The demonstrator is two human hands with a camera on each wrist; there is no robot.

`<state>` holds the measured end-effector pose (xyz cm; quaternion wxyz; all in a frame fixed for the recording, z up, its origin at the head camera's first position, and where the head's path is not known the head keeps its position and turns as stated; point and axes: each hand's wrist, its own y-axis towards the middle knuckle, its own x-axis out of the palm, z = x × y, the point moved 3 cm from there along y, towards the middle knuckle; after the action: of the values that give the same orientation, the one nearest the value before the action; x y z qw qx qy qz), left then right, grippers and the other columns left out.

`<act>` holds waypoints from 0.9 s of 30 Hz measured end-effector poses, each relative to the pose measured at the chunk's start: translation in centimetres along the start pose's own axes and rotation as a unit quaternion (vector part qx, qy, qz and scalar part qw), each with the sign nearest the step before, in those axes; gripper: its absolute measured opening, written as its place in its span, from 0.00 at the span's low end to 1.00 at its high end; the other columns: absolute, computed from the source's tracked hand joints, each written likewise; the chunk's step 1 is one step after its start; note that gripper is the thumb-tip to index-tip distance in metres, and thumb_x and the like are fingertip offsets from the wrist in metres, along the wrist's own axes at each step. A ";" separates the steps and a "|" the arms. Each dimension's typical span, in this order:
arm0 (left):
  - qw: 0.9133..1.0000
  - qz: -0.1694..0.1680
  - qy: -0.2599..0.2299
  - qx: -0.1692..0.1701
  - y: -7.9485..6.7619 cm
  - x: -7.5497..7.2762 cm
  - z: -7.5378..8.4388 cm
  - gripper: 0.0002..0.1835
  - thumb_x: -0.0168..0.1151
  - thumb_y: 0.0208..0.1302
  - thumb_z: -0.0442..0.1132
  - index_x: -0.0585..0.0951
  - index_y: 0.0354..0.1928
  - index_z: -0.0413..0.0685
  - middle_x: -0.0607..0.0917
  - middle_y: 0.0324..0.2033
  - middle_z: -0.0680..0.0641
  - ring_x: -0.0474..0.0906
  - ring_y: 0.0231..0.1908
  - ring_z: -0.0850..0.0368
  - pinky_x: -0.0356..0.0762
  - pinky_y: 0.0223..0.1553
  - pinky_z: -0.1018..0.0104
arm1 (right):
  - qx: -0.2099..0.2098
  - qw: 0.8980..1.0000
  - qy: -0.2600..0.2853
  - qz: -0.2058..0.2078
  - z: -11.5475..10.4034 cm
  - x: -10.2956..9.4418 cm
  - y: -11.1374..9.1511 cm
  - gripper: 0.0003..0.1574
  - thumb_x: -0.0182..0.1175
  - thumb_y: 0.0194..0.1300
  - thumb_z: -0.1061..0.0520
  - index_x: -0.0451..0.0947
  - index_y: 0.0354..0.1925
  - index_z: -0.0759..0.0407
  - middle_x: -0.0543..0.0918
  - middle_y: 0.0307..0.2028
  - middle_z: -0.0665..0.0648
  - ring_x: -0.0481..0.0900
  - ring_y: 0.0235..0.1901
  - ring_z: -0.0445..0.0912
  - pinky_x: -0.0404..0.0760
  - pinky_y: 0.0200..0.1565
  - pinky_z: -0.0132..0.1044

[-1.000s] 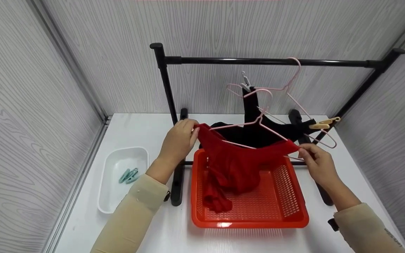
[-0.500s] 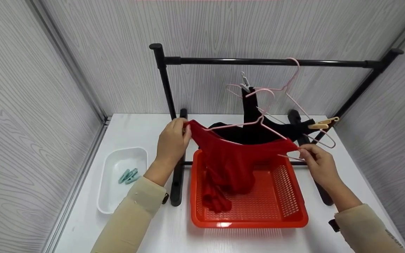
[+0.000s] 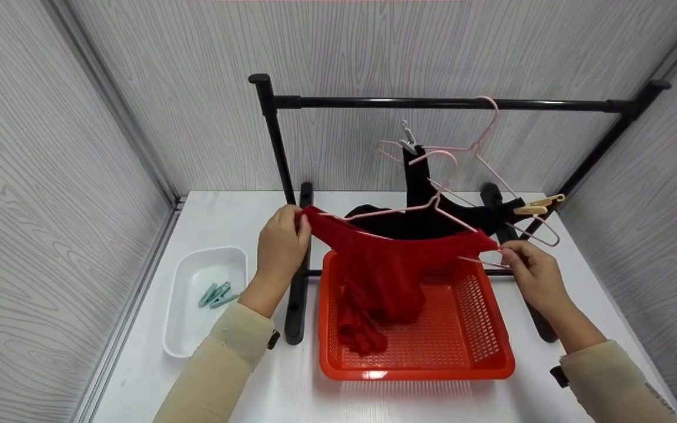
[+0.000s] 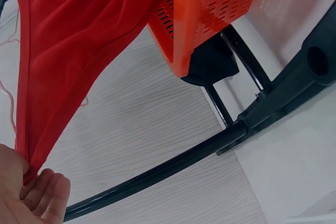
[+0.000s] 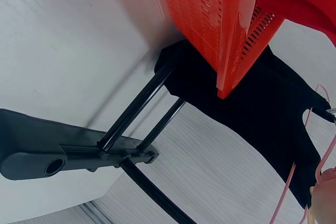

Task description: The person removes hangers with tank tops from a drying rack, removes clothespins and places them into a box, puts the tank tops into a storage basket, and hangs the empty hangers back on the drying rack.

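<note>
A red garment (image 3: 391, 270) with narrow, strap-like upper ends is stretched sideways above the basket, its lower part hanging into it. My left hand (image 3: 281, 244) pinches its left end between thumb and fingers, as the left wrist view also shows with the taut cloth (image 4: 68, 51). My right hand (image 3: 533, 276) pinches the opposite end of the garment near the right tip of a pink hanger (image 3: 434, 201). That hanger's arms run along the garment's upper edge, partly hidden by the cloth; its hook stands free of the bar. Only part of the right hand (image 5: 325, 198) shows in the right wrist view.
Behind, a black garment (image 3: 421, 223) hangs on a second pink hanger (image 3: 479, 145) from the black rack bar (image 3: 374, 103), with grey (image 3: 409, 141) and yellow (image 3: 541, 205) clothespins. The orange basket (image 3: 415, 374) stands below. Teal clothespins (image 3: 214, 295) lie in a white tray (image 3: 174, 305) at left.
My left hand has moved left, drawing the garment's left end outward and stretching the red cloth along the hanger. The right hand stays nearly in place.
</note>
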<state>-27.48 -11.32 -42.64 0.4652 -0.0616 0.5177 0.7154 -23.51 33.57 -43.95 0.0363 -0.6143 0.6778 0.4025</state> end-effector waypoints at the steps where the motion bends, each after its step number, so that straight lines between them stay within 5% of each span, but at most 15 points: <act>1: 1.000 -0.003 0.004 -0.005 -0.1 0.0 -0.1 0.07 0.56 0.70 0.35 0.80 0.39 0.37 0.83 0.31 0.41 0.80 0.31 0.48 0.83 0.35 0.56 | -0.001 1.000 0.001 0.000 0.0 0.0 0.0 0.06 0.57 0.70 0.68 0.81 0.41 0.67 0.80 0.28 0.55 0.74 0.27 0.43 0.71 0.29 0.23; 11: 0.999 -0.037 0.018 -0.026 -0.6 0.3 -0.8 0.07 0.57 0.69 0.35 0.79 0.37 0.37 0.83 0.29 0.41 0.81 0.29 0.47 0.83 0.34 0.54 | 0.000 1.000 0.005 0.015 -0.3 -0.1 0.3 0.05 0.58 0.69 0.70 0.82 0.40 0.68 0.79 0.27 0.57 0.72 0.26 0.37 0.69 0.28 0.23; 18: 0.999 -0.047 0.020 -0.010 -1.1 0.8 -0.6 0.07 0.56 0.70 0.36 0.78 0.37 0.37 0.82 0.29 0.41 0.81 0.29 0.47 0.84 0.34 0.55 | -0.001 1.000 0.007 0.024 -3.1 -0.1 0.3 0.05 0.57 0.67 0.74 0.80 0.38 0.72 0.78 0.25 0.64 0.70 0.24 0.36 0.67 0.27 0.22; 27: 0.999 -0.050 0.013 0.002 -1.8 1.5 -0.4 0.06 0.58 0.68 0.35 0.79 0.37 0.37 0.82 0.28 0.42 0.81 0.27 0.46 0.81 0.30 0.53 | 0.006 1.000 0.000 0.020 -0.2 0.0 0.3 0.05 0.58 0.68 0.71 0.81 0.39 0.68 0.79 0.26 0.60 0.72 0.25 0.36 0.69 0.27 0.22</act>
<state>-27.14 -10.67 -44.95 0.4937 -0.0958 0.5215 0.6892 -23.65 33.44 -43.66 0.0317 -0.6002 0.6923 0.3993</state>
